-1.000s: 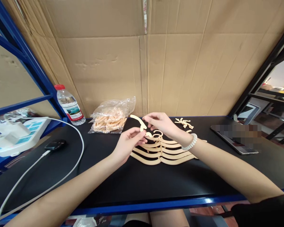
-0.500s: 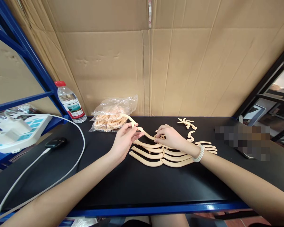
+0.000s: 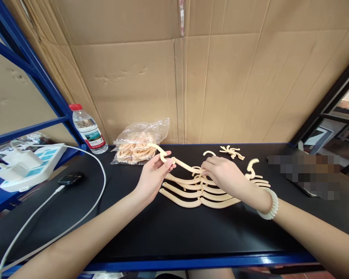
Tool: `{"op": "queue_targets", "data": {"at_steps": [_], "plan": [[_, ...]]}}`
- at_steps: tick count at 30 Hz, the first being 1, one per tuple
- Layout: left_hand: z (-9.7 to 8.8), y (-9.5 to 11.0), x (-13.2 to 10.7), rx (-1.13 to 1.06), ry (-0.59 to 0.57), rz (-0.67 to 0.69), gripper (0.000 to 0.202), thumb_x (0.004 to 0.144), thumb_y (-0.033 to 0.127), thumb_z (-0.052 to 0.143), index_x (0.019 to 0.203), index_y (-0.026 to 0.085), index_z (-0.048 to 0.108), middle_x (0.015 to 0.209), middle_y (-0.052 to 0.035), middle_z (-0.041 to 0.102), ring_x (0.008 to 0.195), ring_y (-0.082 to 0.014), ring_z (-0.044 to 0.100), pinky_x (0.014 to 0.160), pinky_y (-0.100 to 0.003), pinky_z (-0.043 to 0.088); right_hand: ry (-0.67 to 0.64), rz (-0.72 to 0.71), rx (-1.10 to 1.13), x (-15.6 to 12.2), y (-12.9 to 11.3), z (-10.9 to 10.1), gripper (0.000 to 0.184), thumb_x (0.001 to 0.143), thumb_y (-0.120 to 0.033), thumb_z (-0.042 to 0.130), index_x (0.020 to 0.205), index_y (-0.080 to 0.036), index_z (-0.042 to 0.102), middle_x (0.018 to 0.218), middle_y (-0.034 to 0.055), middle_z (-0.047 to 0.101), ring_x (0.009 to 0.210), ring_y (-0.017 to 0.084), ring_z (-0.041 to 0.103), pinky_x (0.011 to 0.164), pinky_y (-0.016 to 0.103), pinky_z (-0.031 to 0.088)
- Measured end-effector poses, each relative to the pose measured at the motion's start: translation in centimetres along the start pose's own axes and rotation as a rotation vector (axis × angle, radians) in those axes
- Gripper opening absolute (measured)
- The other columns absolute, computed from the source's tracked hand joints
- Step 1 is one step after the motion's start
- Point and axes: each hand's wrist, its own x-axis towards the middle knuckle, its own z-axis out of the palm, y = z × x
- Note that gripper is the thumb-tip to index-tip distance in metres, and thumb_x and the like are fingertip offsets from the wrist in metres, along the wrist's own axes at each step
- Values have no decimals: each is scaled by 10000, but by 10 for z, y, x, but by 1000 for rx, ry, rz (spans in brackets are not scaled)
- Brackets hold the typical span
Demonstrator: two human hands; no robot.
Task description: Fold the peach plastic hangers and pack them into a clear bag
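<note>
Several small beige hangers [image 3: 192, 193] lie side by side on the black table [image 3: 168, 228]. My left hand [image 3: 154, 174] pinches the left arm of one more hanger [image 3: 180, 163], lifted just over the far end of the row. My right hand [image 3: 223, 176] grips the middle of that same hanger, fingers curled over it. A white bead bracelet [image 3: 269, 205] is on my right wrist. A loose hook piece [image 3: 251, 166] lies right of my right hand, and another [image 3: 209, 153] just behind it.
A clear bag of beige parts [image 3: 138, 143] lies behind my left hand. A water bottle [image 3: 88, 130] stands at the back left. Left of it are a white power strip [image 3: 29, 164], a white cable [image 3: 84, 209] and a small black device [image 3: 69, 178]. Small beige scraps [image 3: 231, 152] lie at the back.
My right hand came down from above the row and closed on the hanger's middle. My left hand lowered its end toward the row. The view shifted a little.
</note>
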Motion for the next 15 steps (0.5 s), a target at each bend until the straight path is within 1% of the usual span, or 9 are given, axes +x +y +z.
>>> {"op": "queue_targets", "data": {"at_steps": [3, 5, 6, 9, 12, 15], "plan": [[2, -1, -2, 3, -9, -30, 295, 688, 233, 808, 934, 137, 678, 832, -5, 642, 773, -89, 606, 793, -212, 496, 65, 13, -78, -5, 2, 5, 188, 891, -59, 507, 765, -163, 601, 752, 20, 609, 645, 137, 520, 551, 268, 329], [2, -2, -3, 4, -28, -18, 233, 694, 250, 805, 842, 140, 663, 822, 2, 620, 772, -88, 592, 783, -211, 495, 151, 12, -144, -7, 5, 7, 211, 866, -9, 496, 793, -164, 619, 784, 26, 623, 670, 142, 526, 529, 267, 307], [1, -2, -3, 6, -39, -7, 221, 702, 259, 799, 817, 145, 649, 819, 6, 609, 776, -91, 587, 782, -213, 494, 201, -1, -178, -7, 7, 8, 230, 855, 10, 488, 813, -164, 632, 804, 33, 632, 703, 155, 530, 542, 268, 314], [0, -2, -4, 28, -56, 29, 214, 739, 289, 769, 805, 157, 615, 847, 5, 597, 797, -103, 588, 796, -234, 494, 320, -76, -238, -7, 12, 5, 274, 846, 33, 463, 867, -162, 655, 839, 59, 640, 829, 210, 537, 652, 298, 374], [-1, -1, -4, 53, -58, 63, 212, 774, 310, 736, 821, 165, 590, 874, 6, 586, 791, -106, 589, 785, -241, 493, 369, -116, -239, -6, 17, 1, 284, 864, 28, 433, 892, -147, 655, 889, 91, 629, 942, 243, 533, 784, 351, 409], [0, -1, -6, 55, -78, 70, 204, 804, 321, 706, 834, 176, 565, 868, 14, 559, 769, -105, 578, 730, -237, 494, 416, -124, -246, -7, 22, -3, 334, 884, 40, 370, 917, -147, 644, 896, 94, 610, 887, 206, 540, 919, 413, 394]]}}
